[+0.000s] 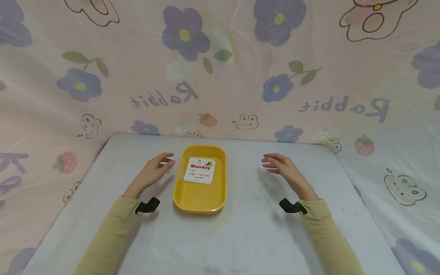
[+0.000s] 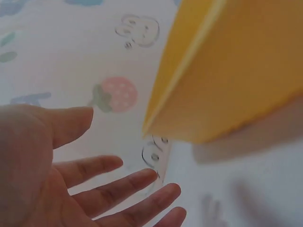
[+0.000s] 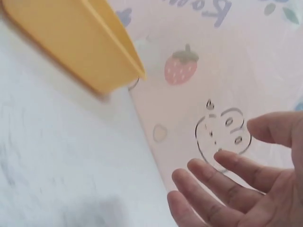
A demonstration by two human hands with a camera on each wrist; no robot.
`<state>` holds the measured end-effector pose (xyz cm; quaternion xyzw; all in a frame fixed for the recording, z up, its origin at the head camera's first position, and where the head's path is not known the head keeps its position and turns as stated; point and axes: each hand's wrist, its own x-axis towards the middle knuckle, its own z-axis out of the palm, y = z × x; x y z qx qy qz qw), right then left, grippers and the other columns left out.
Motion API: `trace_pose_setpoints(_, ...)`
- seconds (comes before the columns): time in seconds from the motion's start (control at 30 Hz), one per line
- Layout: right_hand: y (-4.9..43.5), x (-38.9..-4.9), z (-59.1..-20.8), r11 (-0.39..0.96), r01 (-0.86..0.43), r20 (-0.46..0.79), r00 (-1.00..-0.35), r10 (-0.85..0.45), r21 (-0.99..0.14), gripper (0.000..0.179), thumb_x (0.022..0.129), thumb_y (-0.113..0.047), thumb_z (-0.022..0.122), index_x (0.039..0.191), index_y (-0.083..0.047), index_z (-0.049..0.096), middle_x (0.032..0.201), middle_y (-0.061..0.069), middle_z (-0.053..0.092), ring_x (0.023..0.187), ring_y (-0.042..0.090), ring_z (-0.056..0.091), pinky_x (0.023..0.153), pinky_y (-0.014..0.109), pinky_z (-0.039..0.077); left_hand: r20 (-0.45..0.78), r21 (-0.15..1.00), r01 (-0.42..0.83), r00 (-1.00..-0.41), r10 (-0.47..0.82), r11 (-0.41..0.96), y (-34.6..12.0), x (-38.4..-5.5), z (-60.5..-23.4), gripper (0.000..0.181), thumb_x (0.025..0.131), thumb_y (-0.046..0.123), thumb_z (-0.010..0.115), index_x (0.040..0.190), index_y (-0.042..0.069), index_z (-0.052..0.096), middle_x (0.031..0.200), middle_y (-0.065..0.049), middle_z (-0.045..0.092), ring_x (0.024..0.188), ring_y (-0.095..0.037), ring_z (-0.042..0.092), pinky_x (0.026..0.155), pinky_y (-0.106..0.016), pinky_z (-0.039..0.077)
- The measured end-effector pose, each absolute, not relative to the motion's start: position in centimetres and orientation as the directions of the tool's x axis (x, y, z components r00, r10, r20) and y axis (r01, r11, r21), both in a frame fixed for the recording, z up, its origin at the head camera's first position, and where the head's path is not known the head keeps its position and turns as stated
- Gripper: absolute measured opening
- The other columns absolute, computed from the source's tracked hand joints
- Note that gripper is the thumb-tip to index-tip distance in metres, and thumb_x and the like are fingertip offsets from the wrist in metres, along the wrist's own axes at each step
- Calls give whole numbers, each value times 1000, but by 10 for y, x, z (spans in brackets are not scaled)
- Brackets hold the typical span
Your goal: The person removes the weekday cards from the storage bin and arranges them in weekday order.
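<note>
A yellow tray stands on the table between my hands, closer to the left one. Inside it, toward the far end, lies a white card printed with "Monday" in red. My left hand hovers just left of the tray, fingers relaxed and holding nothing. On the other side, farther off, my right hand hovers with its fingers loosely extended and nothing in them. Both wrist views show the tray's outer wall apart from the fingers.
A white cloth covers the table. Behind and beside it hangs a pink curtain with flowers, rabbits and strawberries. Black wrist cameras stick out from both sleeves.
</note>
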<state>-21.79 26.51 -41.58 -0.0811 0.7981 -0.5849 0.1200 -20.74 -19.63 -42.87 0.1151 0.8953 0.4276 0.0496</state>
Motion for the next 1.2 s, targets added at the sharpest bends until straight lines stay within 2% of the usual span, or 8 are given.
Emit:
trace_pose_setpoints(0.2,248,-208,-406,228,7,-79,-948,-310,-974,45,102,-28,48,135,3,44,132,26,49,120,36,52,98,43,43,-14,888,119,-959,285,445,-189,-197,-426,52,101,32,50,141,1,38,126,-28,51,107,-40,58,86,-45,51)
trace_pose_setpoints(0.33,237,-201,-399,195,-10,-56,-941,-334,-981,44,102,-26,48,135,3,44,132,25,50,120,38,51,98,46,42,-26,929,96,-947,320,358,-187,-193,-422,48,102,25,48,141,-1,37,125,-30,51,109,-42,57,87,-46,50)
trace_pose_setpoints(0.5,219,-194,-391,113,10,-51,-929,-367,-994,42,102,-22,49,135,2,46,130,24,52,119,40,51,97,46,42,-94,963,-2,-940,328,269,-185,-187,-419,54,101,25,51,144,0,31,128,-30,47,112,-42,54,89,-46,49)
trace_pose_setpoints(0.67,196,-188,-383,49,76,-90,-914,-396,-996,42,101,-21,50,136,1,45,132,23,51,118,37,53,97,44,43,-147,961,-70,-948,281,266,-180,-184,-421,59,99,28,54,144,-2,30,129,-29,45,111,-40,55,87,-43,51)
trace_pose_setpoints(0.9,166,-185,-384,6,129,-118,-887,-446,-992,42,100,-17,49,137,3,45,135,27,47,121,39,50,99,46,41,-189,951,-127,-960,207,282,-172,-189,-424,53,100,24,52,142,-3,34,128,-29,46,105,-37,58,81,-38,54)
trace_pose_setpoints(1.2,136,-183,-383,-16,164,-137,-868,-478,-986,41,101,-17,48,137,3,43,135,22,49,122,39,49,100,46,40,-207,945,-149,-961,184,290,-168,-195,-430,49,99,20,54,139,-6,39,123,-29,49,93,-29,60,74,-34,55)
